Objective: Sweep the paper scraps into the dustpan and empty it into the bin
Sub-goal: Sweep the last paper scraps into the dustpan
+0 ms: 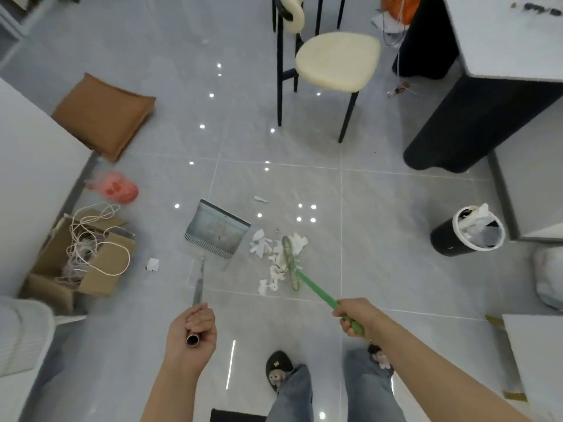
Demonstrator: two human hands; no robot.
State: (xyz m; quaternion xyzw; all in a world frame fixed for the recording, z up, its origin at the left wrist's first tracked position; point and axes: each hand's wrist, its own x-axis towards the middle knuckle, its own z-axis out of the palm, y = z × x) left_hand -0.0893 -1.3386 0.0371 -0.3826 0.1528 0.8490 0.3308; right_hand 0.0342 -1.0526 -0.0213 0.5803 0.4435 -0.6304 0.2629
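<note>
Grey glossy floor tiles (396, 208) fill the view, dotted with reflected ceiling lights. At far right stands a dark-based counter (475, 95), with a cream-seated stool (336, 60) to its left. A brown cushion (102, 115) lies at far left, and a cardboard box (45, 269) of tangled cord sits nearer on the left. On the right stands the black bin (467, 231), already stuffed with white waste. The dustpan (214, 231) rests on the floor at centre, its long handle gripped at the top by the left hand (192, 328). Just right of it lie the paper scraps (274, 254), the green broom (292, 263) head resting among them. The right hand (355, 316) is wrapped around the broom's handle.
</note>
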